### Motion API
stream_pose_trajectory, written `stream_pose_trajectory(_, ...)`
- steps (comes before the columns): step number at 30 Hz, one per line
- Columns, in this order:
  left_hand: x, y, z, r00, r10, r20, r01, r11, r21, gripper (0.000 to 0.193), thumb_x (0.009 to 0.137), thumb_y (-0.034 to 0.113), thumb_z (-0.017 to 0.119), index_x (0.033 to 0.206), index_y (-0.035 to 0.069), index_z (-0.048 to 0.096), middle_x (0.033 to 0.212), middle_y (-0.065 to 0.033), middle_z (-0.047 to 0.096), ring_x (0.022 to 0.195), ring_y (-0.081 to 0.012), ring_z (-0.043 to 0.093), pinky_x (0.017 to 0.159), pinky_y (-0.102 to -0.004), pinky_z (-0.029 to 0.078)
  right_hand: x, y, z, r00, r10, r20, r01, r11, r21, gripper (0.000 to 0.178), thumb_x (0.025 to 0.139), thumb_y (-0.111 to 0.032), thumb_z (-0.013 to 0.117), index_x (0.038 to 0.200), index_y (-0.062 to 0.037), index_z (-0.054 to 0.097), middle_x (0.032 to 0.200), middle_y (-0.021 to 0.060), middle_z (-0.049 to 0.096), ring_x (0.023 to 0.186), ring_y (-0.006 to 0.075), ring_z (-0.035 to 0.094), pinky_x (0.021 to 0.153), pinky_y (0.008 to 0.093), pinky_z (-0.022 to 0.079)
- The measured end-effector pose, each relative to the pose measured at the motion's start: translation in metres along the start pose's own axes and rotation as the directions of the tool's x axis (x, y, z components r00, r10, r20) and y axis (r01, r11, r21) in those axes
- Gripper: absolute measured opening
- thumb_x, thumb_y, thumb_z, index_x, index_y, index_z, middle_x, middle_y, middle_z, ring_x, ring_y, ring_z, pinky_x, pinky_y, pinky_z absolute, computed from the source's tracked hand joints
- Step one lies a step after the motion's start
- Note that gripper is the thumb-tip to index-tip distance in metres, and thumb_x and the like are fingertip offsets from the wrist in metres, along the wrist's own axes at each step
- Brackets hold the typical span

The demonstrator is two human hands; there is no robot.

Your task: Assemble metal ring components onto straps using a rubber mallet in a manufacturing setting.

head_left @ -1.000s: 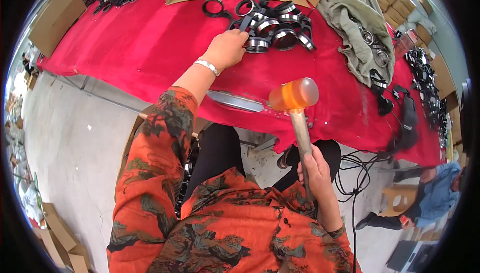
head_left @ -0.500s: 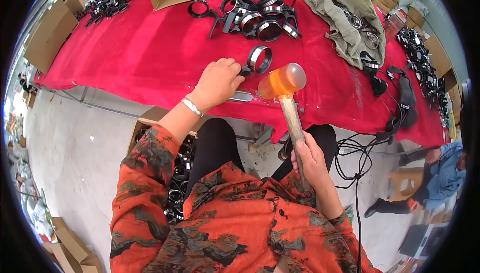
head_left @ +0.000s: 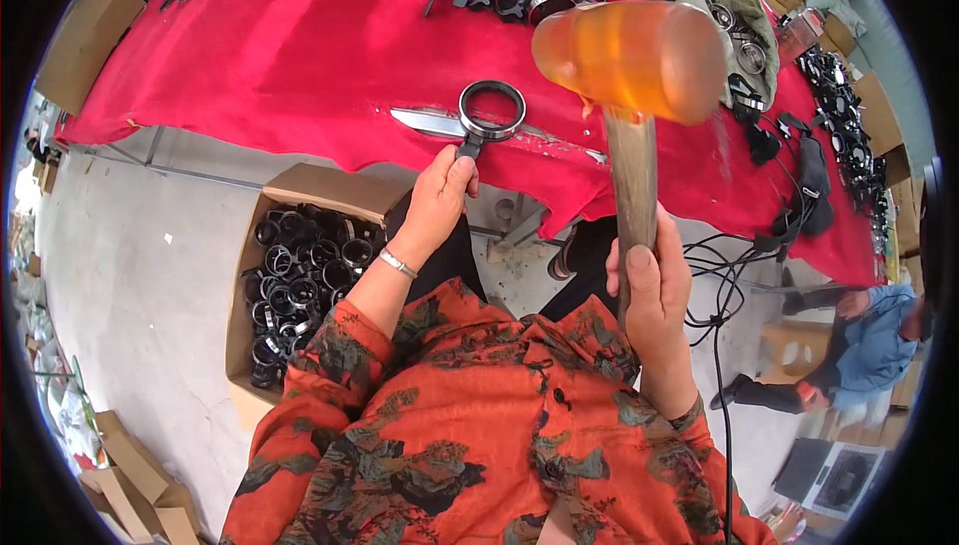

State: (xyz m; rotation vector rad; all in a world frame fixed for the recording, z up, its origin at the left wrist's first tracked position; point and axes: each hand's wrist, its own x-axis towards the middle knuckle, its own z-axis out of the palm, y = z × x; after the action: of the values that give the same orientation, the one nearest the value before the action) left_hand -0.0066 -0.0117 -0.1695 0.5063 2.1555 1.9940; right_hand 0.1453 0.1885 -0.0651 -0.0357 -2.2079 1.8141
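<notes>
Open brown cardboard box (head_left: 300,190) sitting on the floor below the red table edge, holding black rings. Flattened cartons (head_left: 140,490) lying lower left. More brown boxes (head_left: 85,20) lining the upper-left and right (head_left: 879,105) edges.

Workshop: red-covered bench (head_left: 250,55), boxed metal rings (head_left: 295,285).

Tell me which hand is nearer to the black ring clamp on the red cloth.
Left. The left hand holds the ring clamp by its tab at the table edge. The right hand is lower and to the right, gripping the mallet handle.
</notes>
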Motion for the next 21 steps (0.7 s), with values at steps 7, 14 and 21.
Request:
stream_pose_trajectory(7,0.006,-0.004,0.002,1.0,0.007,0.009,-0.007,0.998,-0.055,0.03,0.097,0.032,0.04,0.085,0.006,0.05,0.07,-0.0003,0.052,0.06,-0.0068,0.048,0.051,-0.0196,0.039,-0.014,0.031,-0.007,0.968,0.25,0.021,-0.229,0.916,-0.33,0.038,0.091,-0.017,0.05,0.125,0.0004,0.045,0.069,0.0067,0.057,0.056,0.0145,0.054,0.055,0.0261,0.045)
stream_pose_trajectory(14,0.001,-0.008,0.002,0.999,0.023,-0.026,-0.025,0.998,-0.053,0.03,0.096,0.031,0.042,0.082,0.006,0.049,0.067,-0.0009,0.053,0.057,-0.0083,0.049,0.051,-0.0222,0.04,0.019,-0.022,0.013,0.994,-0.006,0.114,0.033,0.971,-0.236,0.041,0.093,-0.021,0.046,0.129,-0.0005,0.042,0.074,0.0058,0.054,0.055,0.0087,0.049,0.05,0.0212,0.039)
stream_pose_trajectory(21,0.001,-0.005,0.0,0.999,-0.048,-0.015,0.047,0.997,-0.061,0.028,0.095,0.03,0.045,0.083,0.005,0.052,0.067,-0.0003,0.055,0.056,-0.0073,0.05,0.05,-0.0221,0.041,0.071,-0.016,0.048,0.918,0.079,0.389,0.192,0.77,-0.609,0.04,0.088,-0.025,0.054,0.119,-0.0006,0.045,0.085,0.0226,0.06,0.08,0.0395,0.06,0.065,0.0434,0.047)
